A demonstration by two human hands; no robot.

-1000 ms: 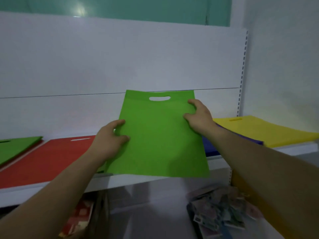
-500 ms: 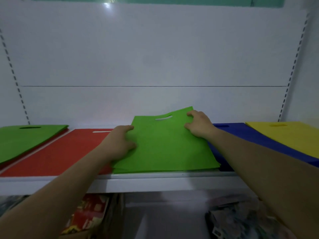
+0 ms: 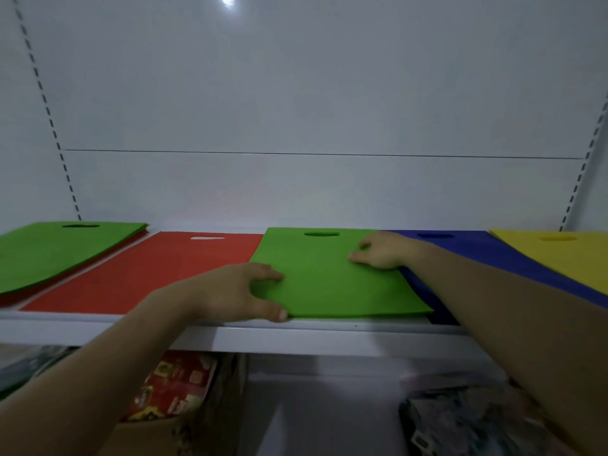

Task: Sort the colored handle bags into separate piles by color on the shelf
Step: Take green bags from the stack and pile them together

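Note:
A green handle bag [image 3: 329,281] lies flat on the white shelf [image 3: 329,337], between a red bag pile [image 3: 148,271] and a blue bag pile [image 3: 493,258]. My left hand [image 3: 230,291] grips its front left corner, fingers on top and thumb at the front edge. Over at the bag's right edge my right hand [image 3: 381,251] holds on with bent fingers on top; its thumb is hidden. A yellow bag pile [image 3: 566,258] sits at the far right. At the far left another green bag [image 3: 59,251] lies on top of red ones.
The white back panel rises right behind the piles, with slotted uprights at both sides. Under the shelf are a box of red packets [image 3: 177,386] at the left and dark mixed goods [image 3: 460,419] at the right.
The green bag went from upright in front of the panel down to flat on the shelf, then slid back and squared up. Both hands stayed on its edges.

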